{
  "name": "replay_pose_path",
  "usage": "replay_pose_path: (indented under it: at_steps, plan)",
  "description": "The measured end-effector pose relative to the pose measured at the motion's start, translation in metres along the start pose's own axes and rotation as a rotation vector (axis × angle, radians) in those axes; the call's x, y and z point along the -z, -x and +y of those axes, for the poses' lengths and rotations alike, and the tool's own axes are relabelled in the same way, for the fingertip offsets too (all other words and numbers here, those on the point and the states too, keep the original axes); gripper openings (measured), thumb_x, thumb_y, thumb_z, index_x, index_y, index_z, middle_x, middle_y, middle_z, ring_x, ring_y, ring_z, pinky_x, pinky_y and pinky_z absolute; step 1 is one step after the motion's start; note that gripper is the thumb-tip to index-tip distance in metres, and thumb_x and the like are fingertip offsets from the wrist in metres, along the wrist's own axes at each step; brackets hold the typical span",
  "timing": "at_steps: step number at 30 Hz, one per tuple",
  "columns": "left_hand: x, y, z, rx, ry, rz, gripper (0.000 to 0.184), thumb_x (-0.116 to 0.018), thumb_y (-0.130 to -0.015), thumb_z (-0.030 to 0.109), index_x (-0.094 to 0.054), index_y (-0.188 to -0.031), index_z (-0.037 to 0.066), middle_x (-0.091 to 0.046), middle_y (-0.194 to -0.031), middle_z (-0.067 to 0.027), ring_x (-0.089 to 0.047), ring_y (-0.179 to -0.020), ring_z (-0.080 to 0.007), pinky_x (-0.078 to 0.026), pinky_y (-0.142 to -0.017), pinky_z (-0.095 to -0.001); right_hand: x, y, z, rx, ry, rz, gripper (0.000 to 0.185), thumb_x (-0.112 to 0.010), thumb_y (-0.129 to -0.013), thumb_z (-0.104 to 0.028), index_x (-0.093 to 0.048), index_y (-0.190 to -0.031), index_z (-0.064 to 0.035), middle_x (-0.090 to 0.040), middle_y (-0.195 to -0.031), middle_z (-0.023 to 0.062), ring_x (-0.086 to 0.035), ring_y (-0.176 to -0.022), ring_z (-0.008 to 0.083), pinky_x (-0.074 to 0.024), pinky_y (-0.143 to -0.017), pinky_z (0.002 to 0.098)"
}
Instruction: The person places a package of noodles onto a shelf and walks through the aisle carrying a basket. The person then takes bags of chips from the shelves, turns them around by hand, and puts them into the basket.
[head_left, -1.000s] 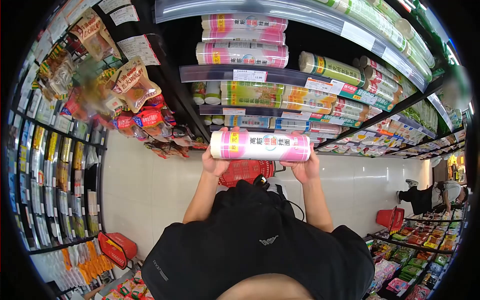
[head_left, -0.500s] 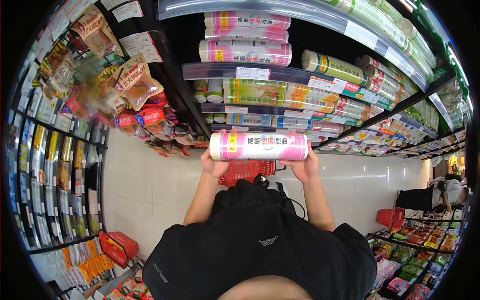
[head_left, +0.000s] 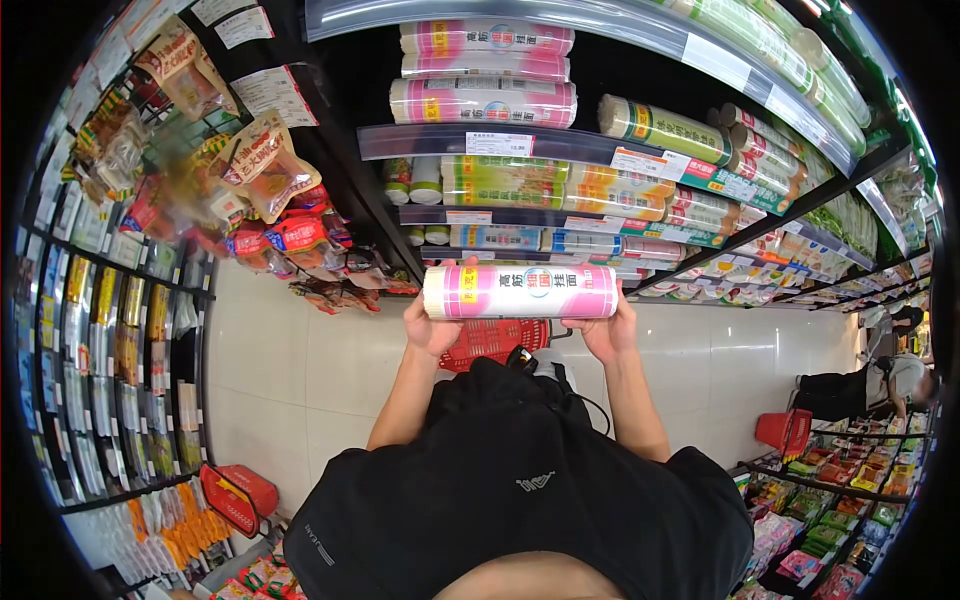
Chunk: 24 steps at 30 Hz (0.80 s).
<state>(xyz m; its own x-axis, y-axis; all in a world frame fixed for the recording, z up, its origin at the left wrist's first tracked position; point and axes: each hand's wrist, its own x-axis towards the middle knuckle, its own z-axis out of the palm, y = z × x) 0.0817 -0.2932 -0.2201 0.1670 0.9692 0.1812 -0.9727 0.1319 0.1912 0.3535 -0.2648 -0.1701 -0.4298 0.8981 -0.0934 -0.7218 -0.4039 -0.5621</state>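
Since the frame half a second ago, the shelf [head_left: 420,142] has shifted slightly left in view; the pink-and-white roll [head_left: 540,292] stays level between my hands. Count: one roll held, left hand [head_left: 432,325] clasping its left end, right hand [head_left: 610,332] clasping its right end; three similar pink rolls [head_left: 483,102] stacked on the shelf ahead; three red baskets, one [head_left: 495,350] below the roll, one [head_left: 240,498] at left, one [head_left: 783,433] at right. Hanging snack packets [head_left: 265,170] crowd the left side; at right a person [head_left: 840,395] leans over a display. The roll and my black shirt [head_left: 500,450] cover part of the nearest basket. Some of my fingers are hidden behind the roll; small print on the price tags [head_left: 500,145] is illegible.
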Motion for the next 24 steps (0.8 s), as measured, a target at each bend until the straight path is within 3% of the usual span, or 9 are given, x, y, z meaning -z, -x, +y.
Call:
replay_pose_path:
  at_steps: [6,11,15,17,24]
  plan:
    - [-0.002,-0.001,-0.001,0.007,-0.048,-0.027,0.051,-0.05,-0.087,0.03,-0.04,-0.132,0.009,-0.027,-0.145,-0.0169,-0.03,-0.132,-0.0315,-0.029,-0.105,-0.0476,0.007,0.001,0.001,0.009,-0.016,0.007,0.057,-0.034,-0.095,-0.043,-0.034,-0.134,-0.0019,-0.047,-0.128,0.0185,-0.057,-0.105,0.0345,-0.0561,-0.075,0.0479]
    - [-0.001,-0.005,0.005,0.008,-0.172,-0.001,0.053,-0.051,-0.086,0.026,-0.038,-0.131,0.0,-0.034,-0.141,-0.018,-0.037,-0.128,-0.0313,-0.033,-0.103,-0.0459,0.015,0.002,-0.002,0.02,-0.026,0.0,0.053,-0.034,-0.095,-0.039,-0.035,-0.133,-0.0016,-0.046,-0.129,0.0189,-0.057,-0.106,0.0352,-0.0563,-0.074,0.0481]
    - [-0.001,-0.009,0.007,0.003,-0.26,-0.049,0.057,-0.049,-0.089,0.032,-0.034,-0.134,0.0,-0.029,-0.144,-0.0164,-0.029,-0.132,-0.0329,-0.026,-0.107,-0.0486,0.014,0.002,-0.003,0.005,-0.05,0.013,0.052,-0.035,-0.095,-0.038,-0.035,-0.133,-0.0017,-0.045,-0.13,0.0187,-0.055,-0.107,0.0354,-0.056,-0.075,0.0485]
    - [-0.007,-0.01,0.006,-0.024,-0.173,-0.05,0.052,-0.051,-0.085,0.019,-0.037,-0.131,-0.002,-0.034,-0.14,-0.0185,-0.037,-0.128,-0.0305,-0.033,-0.104,-0.0453,0.012,0.003,-0.003,0.019,-0.071,-0.015,0.052,-0.034,-0.095,-0.038,-0.034,-0.133,-0.0014,-0.044,-0.131,0.0185,-0.054,-0.109,0.0354,-0.0557,-0.076,0.0489]
    - [-0.001,-0.012,0.005,-0.026,-0.166,0.02,0.049,-0.046,-0.087,0.016,-0.037,-0.132,-0.002,-0.032,-0.142,-0.0202,-0.036,-0.129,-0.0309,-0.032,-0.105,-0.045,0.014,0.001,-0.004,0.038,-0.068,-0.008,0.052,-0.034,-0.096,-0.036,-0.038,-0.13,0.002,-0.05,-0.124,0.0188,-0.056,-0.107,0.0343,-0.0556,-0.075,0.0494]
